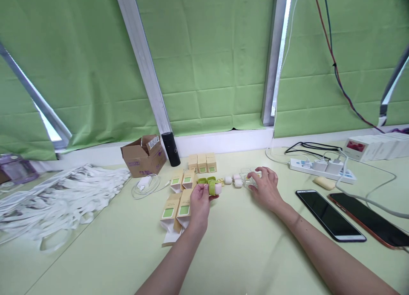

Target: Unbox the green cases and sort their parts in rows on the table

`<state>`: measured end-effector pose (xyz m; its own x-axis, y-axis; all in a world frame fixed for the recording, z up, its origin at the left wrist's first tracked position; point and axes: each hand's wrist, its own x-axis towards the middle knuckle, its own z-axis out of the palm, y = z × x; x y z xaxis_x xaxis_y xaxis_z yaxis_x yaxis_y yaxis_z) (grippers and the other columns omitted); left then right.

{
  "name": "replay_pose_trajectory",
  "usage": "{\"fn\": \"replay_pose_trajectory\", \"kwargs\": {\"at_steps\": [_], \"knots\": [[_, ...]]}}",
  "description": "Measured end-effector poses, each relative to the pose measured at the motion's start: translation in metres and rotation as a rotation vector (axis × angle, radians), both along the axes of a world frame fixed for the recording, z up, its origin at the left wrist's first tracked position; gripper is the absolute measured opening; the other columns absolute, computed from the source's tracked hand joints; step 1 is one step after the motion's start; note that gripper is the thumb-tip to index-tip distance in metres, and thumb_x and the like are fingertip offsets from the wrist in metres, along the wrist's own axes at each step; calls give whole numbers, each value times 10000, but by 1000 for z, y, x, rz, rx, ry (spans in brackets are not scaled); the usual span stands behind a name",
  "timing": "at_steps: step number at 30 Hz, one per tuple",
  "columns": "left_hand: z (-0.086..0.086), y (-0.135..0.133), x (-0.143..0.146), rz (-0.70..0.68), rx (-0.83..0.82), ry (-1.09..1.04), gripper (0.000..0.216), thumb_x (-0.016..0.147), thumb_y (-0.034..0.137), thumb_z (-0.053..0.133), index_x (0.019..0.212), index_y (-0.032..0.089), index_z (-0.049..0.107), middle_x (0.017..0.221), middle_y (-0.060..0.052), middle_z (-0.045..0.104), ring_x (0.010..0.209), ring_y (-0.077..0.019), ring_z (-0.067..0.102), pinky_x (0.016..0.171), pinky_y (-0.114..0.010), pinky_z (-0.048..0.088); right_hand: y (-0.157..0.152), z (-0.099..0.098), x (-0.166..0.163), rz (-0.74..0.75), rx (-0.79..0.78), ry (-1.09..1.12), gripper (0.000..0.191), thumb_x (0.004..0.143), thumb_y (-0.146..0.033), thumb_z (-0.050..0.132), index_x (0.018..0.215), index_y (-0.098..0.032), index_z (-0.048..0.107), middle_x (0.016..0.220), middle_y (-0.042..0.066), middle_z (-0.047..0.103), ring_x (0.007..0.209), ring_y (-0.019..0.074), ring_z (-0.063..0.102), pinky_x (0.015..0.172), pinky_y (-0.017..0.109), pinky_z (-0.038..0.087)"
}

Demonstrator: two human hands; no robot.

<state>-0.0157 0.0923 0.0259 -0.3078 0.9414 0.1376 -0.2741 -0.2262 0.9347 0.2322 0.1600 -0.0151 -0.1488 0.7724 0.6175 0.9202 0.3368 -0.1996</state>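
My left hand is closed on a small yellow-green case that has a pale pink rounded block in its end. Curved fingers with a gap at the thumb leave my right hand open over a cluster of clear plastic pieces; whether it touches them I cannot tell. Between the hands lie several white and pale pink rounded blocks. More green cases sit just beyond my left hand. Several small tan boxes with green windows stand around that hand, some with white flaps out.
A brown cardboard box and a black cylinder stand behind at left. White straps pile up far left, near a coiled white cable. At right are a power strip, two phones, and white boxes.
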Motion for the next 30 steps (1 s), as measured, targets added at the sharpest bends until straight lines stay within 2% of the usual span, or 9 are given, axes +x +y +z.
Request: {"fn": "replay_pose_trajectory", "kwargs": {"at_steps": [12, 14, 17, 19, 22, 25, 28, 30], "knots": [[-4, 2, -1, -31, -6, -58, 461, 752, 559, 826, 846, 166, 603, 887, -50, 707, 816, -180, 693, 801, -376, 630, 2, -3, 4, -22, -1, 49, 451, 842, -151, 572, 1274, -281, 554, 1334, 134, 479, 1349, 370, 358, 1124, 566, 284], [-4, 2, -1, -55, -11, -87, 437, 757, 526, 830, 854, 165, 603, 888, -58, 717, 820, -185, 706, 839, -398, 630, 1, -2, 3, -14, -7, 72, 460, 848, -193, 584, 1300, -261, 530, 1341, 147, 484, 1347, 378, 363, 1124, 571, 284], [-2, 2, -1, -107, -51, -155, 371, 775, 439, 821, 889, 161, 603, 927, -97, 745, 850, -214, 742, 901, -445, 624, -3, 4, 0, 23, 2, 138, 544, 854, -347, 629, 1365, -247, 471, 1351, 157, 487, 1338, 397, 375, 1120, 587, 290], [0, 0, 0, -155, -84, -202, 315, 791, 372, 803, 913, 161, 605, 967, -127, 763, 867, -236, 765, 932, -467, 619, -9, 9, -5, 69, 13, 184, 611, 852, -425, 645, 1400, -255, 437, 1369, 154, 485, 1340, 405, 380, 1115, 593, 302], [5, -4, 2, -222, -120, -251, 265, 808, 299, 777, 973, 156, 627, 1027, -154, 782, 873, -253, 786, 959, -466, 617, -23, 16, -20, 192, -23, 231, 624, 874, -450, 648, 1427, -296, 405, 1406, 132, 482, 1344, 399, 405, 1114, 598, 313], [6, -8, 5, -273, -154, -279, 267, 800, 257, 777, 1010, 153, 649, 1057, -159, 789, 894, -266, 795, 952, -443, 622, -42, 19, -41, 353, -120, 300, 659, 904, -470, 647, 1466, -323, 336, 1465, 123, 450, 1377, 389, 407, 1143, 618, 302], [4, -11, 10, -314, -177, -304, 287, 781, 244, 792, 1023, 147, 670, 1048, -159, 793, 925, -281, 796, 900, -407, 634, -63, 22, -61, 453, -188, 426, 759, 908, -482, 667, 1514, -309, 244, 1528, 138, 388, 1446, 375, 348, 1184, 607, 295], [3, -12, 13, -346, -186, -315, 304, 770, 242, 803, 1031, 146, 682, 1036, -153, 795, 928, -286, 795, 864, -396, 638, -73, 25, -70, 513, -271, 484, 762, 905, -446, 684, 1513, -325, 242, 1541, 122, 384, 1465, 351, 338, 1204, 591, 302]]}}
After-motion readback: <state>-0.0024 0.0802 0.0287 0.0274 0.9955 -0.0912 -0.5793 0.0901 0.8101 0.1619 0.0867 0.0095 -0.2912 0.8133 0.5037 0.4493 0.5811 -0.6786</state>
